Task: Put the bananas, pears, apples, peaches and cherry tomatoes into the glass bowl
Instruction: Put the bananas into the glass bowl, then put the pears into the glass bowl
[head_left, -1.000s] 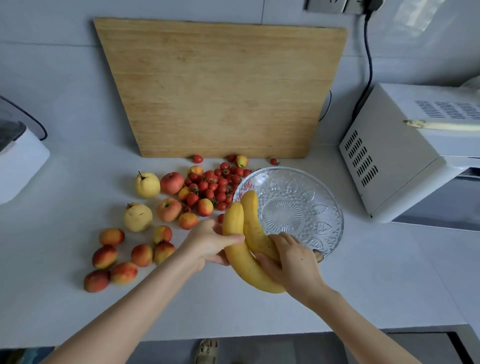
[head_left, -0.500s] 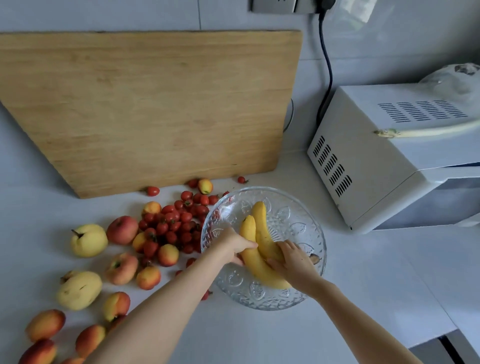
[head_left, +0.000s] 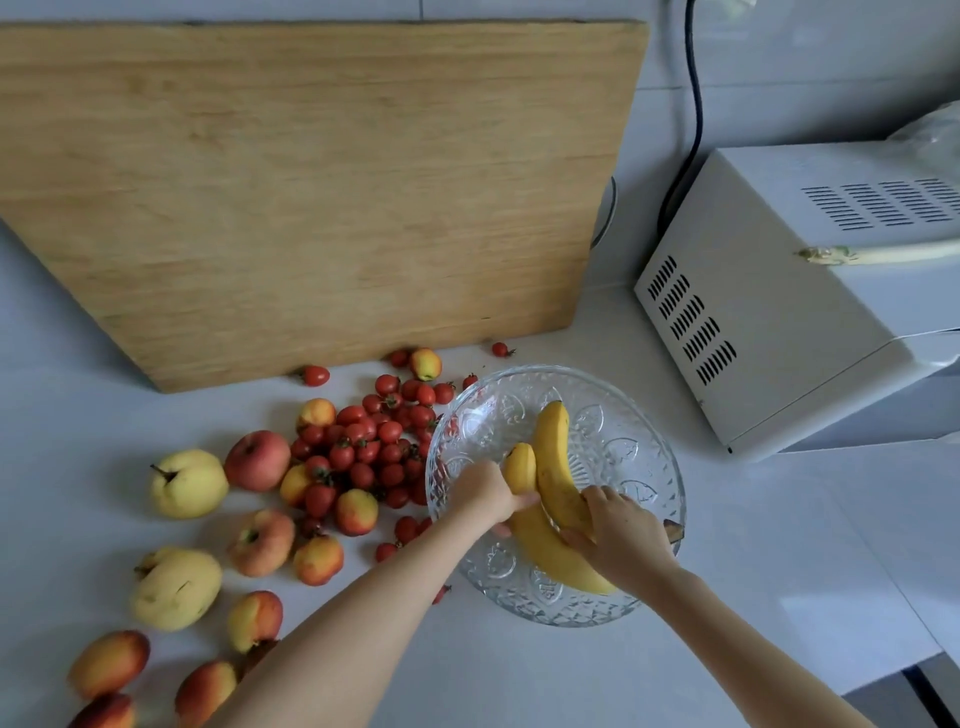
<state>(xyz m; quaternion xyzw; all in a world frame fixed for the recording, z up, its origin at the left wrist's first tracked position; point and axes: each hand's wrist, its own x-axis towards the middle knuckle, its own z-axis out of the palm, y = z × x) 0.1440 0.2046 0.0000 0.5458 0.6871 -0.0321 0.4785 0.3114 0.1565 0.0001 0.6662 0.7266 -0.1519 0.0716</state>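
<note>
Over a bowl (head_left: 618, 415) on the worktop (head_left: 779, 545), left hand (head_left: 485, 493) and right hand (head_left: 621, 535) hold bananas (head_left: 553, 452).
Left hand grips the shorter banana, right hand wraps the stem end; the bunch is low inside the bowl. Best to settle it flat on the glass, then release both grips gently. Other fruit (head_left: 363, 447) lies to the left. No readable writing.

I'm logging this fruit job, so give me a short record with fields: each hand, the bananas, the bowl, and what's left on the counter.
left hand: grips the bananas
right hand: grips the bananas near the stem end
bananas: held inside the rim of the glass bowl
glass bowl: holds no other fruit
on counter: pears, apples, peaches, cherry tomatoes
behind: wooden board, leaning
</note>
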